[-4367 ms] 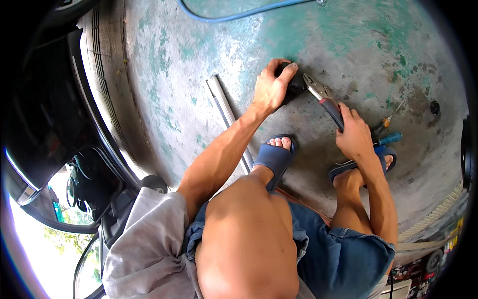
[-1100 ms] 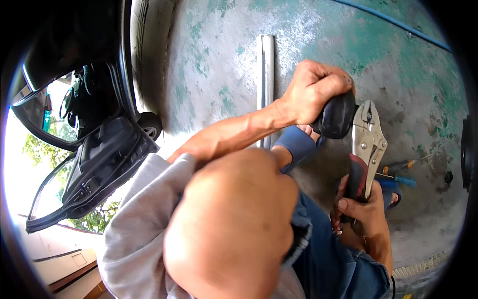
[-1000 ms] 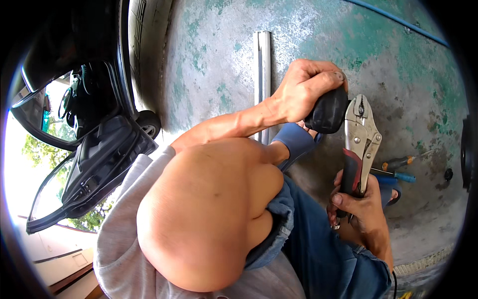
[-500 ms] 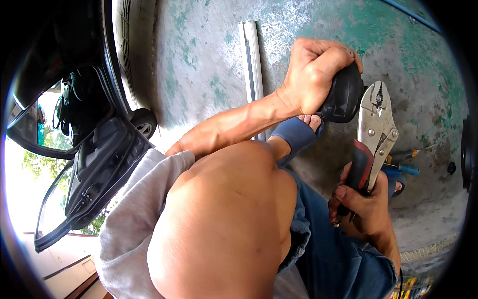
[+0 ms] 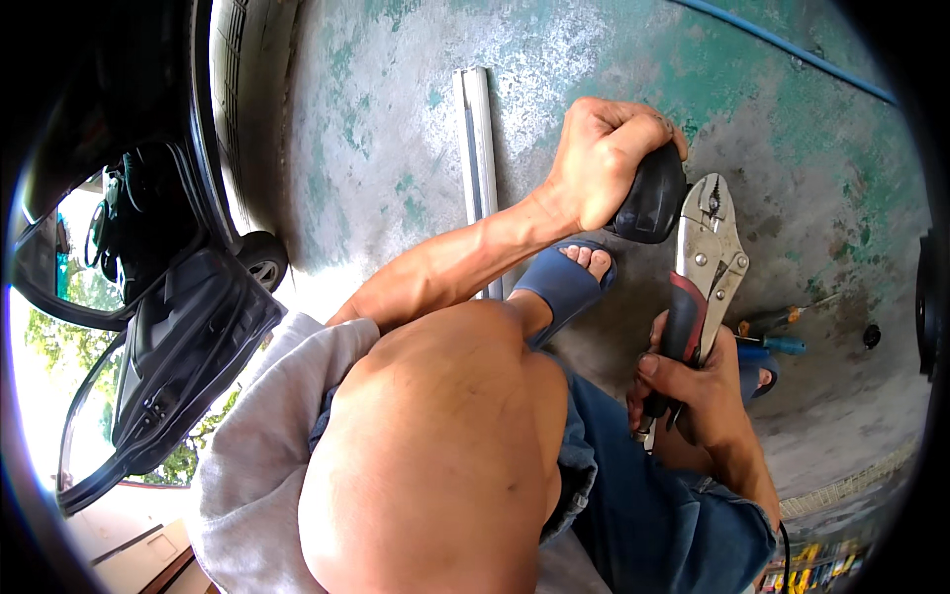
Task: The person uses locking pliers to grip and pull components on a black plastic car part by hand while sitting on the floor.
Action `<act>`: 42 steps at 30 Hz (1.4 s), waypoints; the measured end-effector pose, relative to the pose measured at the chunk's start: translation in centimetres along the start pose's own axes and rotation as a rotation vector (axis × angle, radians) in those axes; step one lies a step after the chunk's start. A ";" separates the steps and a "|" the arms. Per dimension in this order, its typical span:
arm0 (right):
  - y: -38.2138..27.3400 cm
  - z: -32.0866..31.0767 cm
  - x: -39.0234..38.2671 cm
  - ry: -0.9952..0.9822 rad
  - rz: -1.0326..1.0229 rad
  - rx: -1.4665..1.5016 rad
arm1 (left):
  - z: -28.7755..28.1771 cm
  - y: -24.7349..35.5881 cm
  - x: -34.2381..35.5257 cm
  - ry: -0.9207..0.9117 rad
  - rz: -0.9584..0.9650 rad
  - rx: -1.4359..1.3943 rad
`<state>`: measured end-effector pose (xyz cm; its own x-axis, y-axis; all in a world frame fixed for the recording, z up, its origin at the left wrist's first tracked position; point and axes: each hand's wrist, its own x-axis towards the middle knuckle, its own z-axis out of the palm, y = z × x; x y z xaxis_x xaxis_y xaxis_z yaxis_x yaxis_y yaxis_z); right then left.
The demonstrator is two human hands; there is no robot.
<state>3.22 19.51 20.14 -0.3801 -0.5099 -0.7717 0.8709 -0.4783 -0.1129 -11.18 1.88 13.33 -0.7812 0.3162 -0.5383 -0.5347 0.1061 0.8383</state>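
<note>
Clearly, a black part [image 5: 651, 203] and locking pliers [image 5: 701, 282] fill my grip

Looking down from my head, I have my left hand [image 5: 609, 163] between one and two o'clock, its fingers curled round the black part with the thumb pressed along the top; the fingertips are mostly hidden behind. The part sits near two o'clock, raised above the concrete floor [image 5: 376, 129]. My right hand [image 5: 698, 381] is toward four o'clock, fingers wrapped about the plier handles, thumb laid across them. The pliers point up to twelve, their jaws just beside the part's right edge; whether they touch or bite it, I cannot tell.

Around me, a metal strip [image 5: 479, 158] lies at twelve, a blue hose [image 5: 782, 45] between one and two. At three are an orange-and-black screwdriver [image 5: 767, 323], a blue-handled tool [image 5: 787, 345] and a small black piece [image 5: 871, 337]. An open car door [image 5: 183, 356] stands between eight and nine.
</note>
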 end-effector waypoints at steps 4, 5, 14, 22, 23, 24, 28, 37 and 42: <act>-0.5 -1.0 1.1 0.055 0.036 0.036 | -0.1 -1.8 2.1 -0.039 0.006 0.051; -0.2 -1.3 1.5 0.053 0.029 0.057 | -0.3 -2.3 2.2 -0.015 -0.043 0.054; 0.3 -3.8 2.9 0.087 0.076 0.070 | 0.0 -5.9 3.0 -0.018 -0.078 0.185; 1.3 -6.9 5.2 0.034 0.060 0.145 | 1.5 -6.7 1.1 0.110 0.139 0.670; 1.4 -7.0 5.4 0.063 0.061 0.140 | 1.7 -7.0 0.7 0.097 0.286 0.828; 1.5 -7.0 5.6 0.093 0.062 0.134 | 1.9 -7.5 0.7 0.087 0.288 0.827; 1.3 -8.9 6.9 0.076 0.009 0.140 | 1.6 -8.7 2.5 0.053 0.402 1.054; 3.5 -7.3 5.6 0.608 -0.257 -1.169 | 2.6 -10.0 2.9 0.189 0.685 1.242; 2.5 -6.4 5.6 0.700 -0.149 -1.314 | 3.0 -10.4 2.4 0.191 0.772 1.329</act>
<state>5.24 20.07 11.50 -0.5974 0.1029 -0.7953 0.6342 0.6675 -0.3901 -6.57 4.43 3.58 -0.8067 0.5764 0.1302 0.5842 0.7447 0.3228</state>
